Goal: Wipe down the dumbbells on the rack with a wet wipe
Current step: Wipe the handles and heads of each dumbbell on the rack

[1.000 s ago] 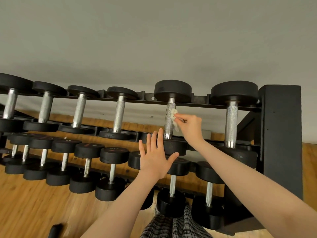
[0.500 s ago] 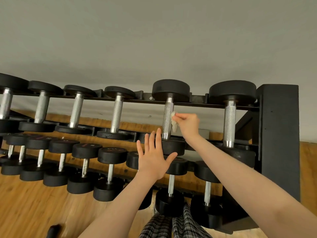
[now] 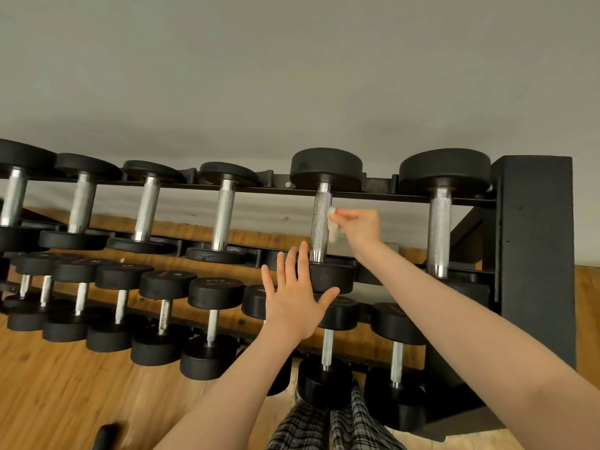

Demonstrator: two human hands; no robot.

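A: Which step is the person doing?

B: Wiping a handle (image 3: 320, 227) on the rack's (image 3: 383, 196) top row. The left hand (image 3: 293, 298) is lying flat, fingers spread, against that dumbbell's near head (image 3: 331, 277), holding nothing.

A: And the right hand (image 3: 358, 227)?

B: It is pinching the wipe (image 3: 331, 224) against the handle's right side. Probably the next stroke needs the wipe wrapping round the bar.

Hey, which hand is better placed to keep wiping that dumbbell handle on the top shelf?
Right. The right hand already pinches the wet wipe against the handle. The left hand is open and flat against the front weight, holding nothing.
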